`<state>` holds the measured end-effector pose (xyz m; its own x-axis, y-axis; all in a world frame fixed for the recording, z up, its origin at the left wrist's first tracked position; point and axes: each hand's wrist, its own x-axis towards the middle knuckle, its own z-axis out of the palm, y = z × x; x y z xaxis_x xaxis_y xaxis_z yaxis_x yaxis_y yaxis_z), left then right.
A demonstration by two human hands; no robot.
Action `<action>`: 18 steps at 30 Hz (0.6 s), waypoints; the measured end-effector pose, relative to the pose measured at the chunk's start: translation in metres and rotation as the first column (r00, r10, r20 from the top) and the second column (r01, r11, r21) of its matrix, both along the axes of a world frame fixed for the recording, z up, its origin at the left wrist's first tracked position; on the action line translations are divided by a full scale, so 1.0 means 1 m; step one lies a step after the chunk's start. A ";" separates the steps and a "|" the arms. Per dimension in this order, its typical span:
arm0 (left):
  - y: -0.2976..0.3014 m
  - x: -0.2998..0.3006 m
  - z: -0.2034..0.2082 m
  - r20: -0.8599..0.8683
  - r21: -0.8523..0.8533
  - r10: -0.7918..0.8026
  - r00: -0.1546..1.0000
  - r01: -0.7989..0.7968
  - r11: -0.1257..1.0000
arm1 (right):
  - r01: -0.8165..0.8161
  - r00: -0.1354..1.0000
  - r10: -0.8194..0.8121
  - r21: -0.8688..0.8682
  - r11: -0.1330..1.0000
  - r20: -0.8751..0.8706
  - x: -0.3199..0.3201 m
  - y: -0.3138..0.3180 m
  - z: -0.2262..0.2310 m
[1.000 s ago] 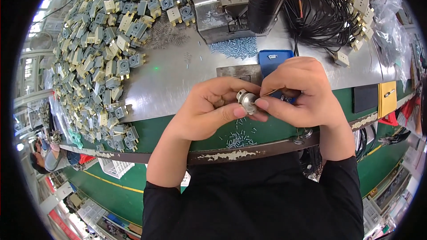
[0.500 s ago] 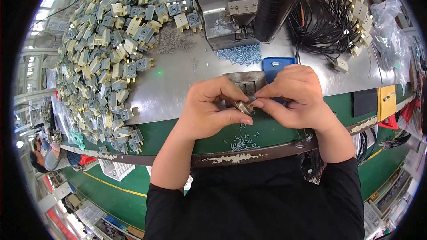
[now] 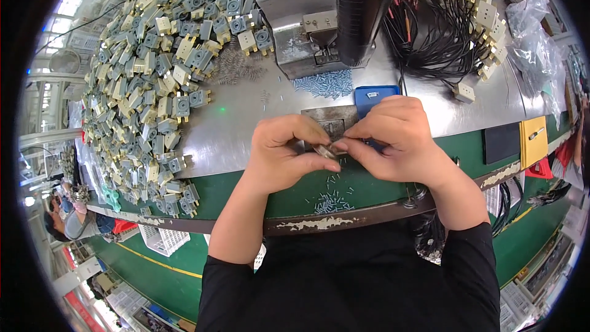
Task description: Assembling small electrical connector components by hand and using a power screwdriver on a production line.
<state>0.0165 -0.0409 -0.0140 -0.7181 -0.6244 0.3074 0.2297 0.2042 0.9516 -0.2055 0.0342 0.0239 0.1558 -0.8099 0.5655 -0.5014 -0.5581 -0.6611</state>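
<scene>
Between the thumb and fingers of my left hand [image 3: 276, 154] is a small brownish metal part [image 3: 327, 155], largely covered by the fingers. The thumb and forefinger of my right hand [image 3: 399, 141] pinch together against the part's right side. Whatever lies between those right fingertips is too small to make out. Both hands are over the near side of the bench, just in front of a slotted metal block [image 3: 319, 114]. Loose small screws [image 3: 333, 203] lie on the green surface below them, and a blue tray [image 3: 364, 99] sits beyond my right hand.
A large heap of grey and cream plug housings [image 3: 163, 74] covers the left side. Springs [image 3: 236, 64] and bluish screws [image 3: 322, 83] lie near a metal press [image 3: 292, 6] with a black column [image 3: 356, 18]. Black cables [image 3: 430, 49] and a yellow pad [image 3: 533, 141] are at right.
The whole view has shifted slightly. My hands stay together around the metal part, which now shows less between the fingers; the right fingertips still press at its side.
</scene>
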 end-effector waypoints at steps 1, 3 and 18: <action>0.002 -0.001 0.002 0.002 -0.003 -0.002 1.000 0.002 1.000 | 0.041 0.998 -0.043 -0.061 0.997 -0.038 0.001 0.000 -0.003; 0.008 -0.006 0.007 0.054 -0.320 0.233 0.971 -0.204 0.925 | 0.082 0.993 -0.092 -0.132 0.988 -0.072 0.003 0.000 -0.007; 0.012 -0.005 0.024 0.048 -0.592 0.432 0.901 -0.323 0.738 | -0.018 0.999 0.023 0.170 0.985 -0.027 0.000 0.010 0.010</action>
